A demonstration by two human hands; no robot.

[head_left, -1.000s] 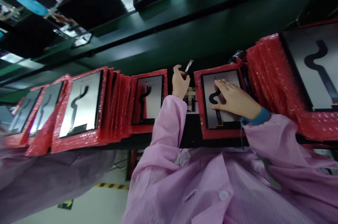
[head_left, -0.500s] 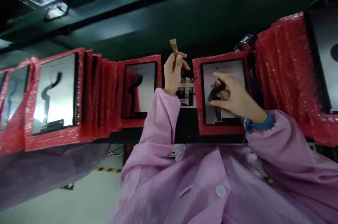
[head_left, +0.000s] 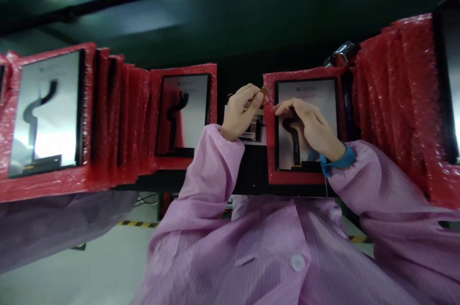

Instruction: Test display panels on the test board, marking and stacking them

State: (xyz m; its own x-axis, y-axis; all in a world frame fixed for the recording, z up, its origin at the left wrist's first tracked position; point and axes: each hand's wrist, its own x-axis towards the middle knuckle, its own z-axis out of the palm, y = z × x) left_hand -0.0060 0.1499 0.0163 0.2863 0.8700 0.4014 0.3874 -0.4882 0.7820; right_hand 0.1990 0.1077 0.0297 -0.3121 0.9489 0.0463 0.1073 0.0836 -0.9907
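Observation:
My left hand (head_left: 241, 112) is closed around a thin flat tool with a tan tip (head_left: 265, 89), held over a small fixture with tape and a label (head_left: 253, 127). My right hand (head_left: 306, 120) pinches the top end of a black flex cable (head_left: 293, 138) on a silver display panel (head_left: 312, 99). That panel lies on red bubble wrap (head_left: 270, 151). The two hands are close together, the tool tip almost touching the panel's left edge.
More panels on red bubble wrap lie in a row: one just left (head_left: 183, 113), one far left (head_left: 45, 113), a stack of wraps between (head_left: 118, 118), another pile at right (head_left: 395, 103). A dark green bench (head_left: 215, 27) runs behind. A metal clip (head_left: 339, 53) sits beyond the panel.
My left hand dropped from a raised position and swung the tool tip right towards the panel. My right hand went from lying flat to pinching the flex cable's upper end.

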